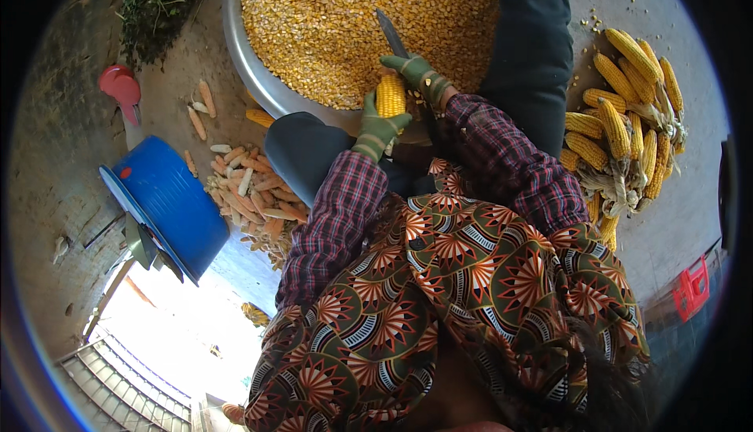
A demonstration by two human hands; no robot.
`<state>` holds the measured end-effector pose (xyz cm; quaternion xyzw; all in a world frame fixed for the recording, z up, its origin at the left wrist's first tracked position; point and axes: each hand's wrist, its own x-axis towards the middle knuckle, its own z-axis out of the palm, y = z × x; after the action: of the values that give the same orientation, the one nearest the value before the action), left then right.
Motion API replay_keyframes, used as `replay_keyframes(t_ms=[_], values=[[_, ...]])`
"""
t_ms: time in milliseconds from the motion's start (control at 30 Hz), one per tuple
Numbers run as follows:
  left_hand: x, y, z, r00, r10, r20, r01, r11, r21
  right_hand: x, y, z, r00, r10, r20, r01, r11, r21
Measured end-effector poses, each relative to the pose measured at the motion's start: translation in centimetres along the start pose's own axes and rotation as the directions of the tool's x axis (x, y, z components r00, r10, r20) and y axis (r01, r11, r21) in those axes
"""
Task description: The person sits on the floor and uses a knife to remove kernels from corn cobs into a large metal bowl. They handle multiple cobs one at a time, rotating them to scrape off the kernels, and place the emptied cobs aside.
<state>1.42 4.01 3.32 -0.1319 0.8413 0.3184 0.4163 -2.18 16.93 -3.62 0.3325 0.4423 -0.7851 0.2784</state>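
Note:
My left hand (pixel 378 126), in a green glove, is closed around the lower part of a yellow corn cob (pixel 390 96) whose kernels are still on. Right beside it my right hand (pixel 419 76), gloved alike, is at the cob's upper end and at a dark, flat, pointed metal tool (pixel 391 33); how its fingers hold the tool is partly hidden. The tool's tip points up and left over a wide metal basin (pixel 235 38), which holds a thick layer of loose corn kernels (pixel 353 26). Both hands are over the basin's near rim.
Stripped cobs (pixel 253 191) lie heaped on the floor at left, beside a blue plastic tub (pixel 170 197) on its side. A red scoop (pixel 122 88) and wilted greens (pixel 159 14) are farther up. Unshelled corn cobs (pixel 617 126) are piled at right, above a red plastic object (pixel 691 288).

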Motion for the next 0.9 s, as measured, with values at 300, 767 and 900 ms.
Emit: replay_keyframes(t_ms=[300, 767, 900], values=[[-0.7, 1.0, -0.5, 0.835, 0.051, 0.548, 0.441, 0.533, -0.722, -0.2, 0.0, -0.3, 0.985, -0.122, -0.122, 0.096, 0.975, -0.199], [0.5, 1.5, 0.9, 0.984, -0.070, 0.163, 0.063, 0.997, 0.050, 1.0, 0.9, 0.1, 0.974, -0.163, -0.155, 0.112, 0.949, -0.295], [-1.8, 0.9, 0.2, 0.881, 0.068, 0.469, 0.360, 0.547, -0.756, 0.7, 0.8, -0.2, 0.976, -0.145, -0.160, 0.117, 0.978, -0.174]])
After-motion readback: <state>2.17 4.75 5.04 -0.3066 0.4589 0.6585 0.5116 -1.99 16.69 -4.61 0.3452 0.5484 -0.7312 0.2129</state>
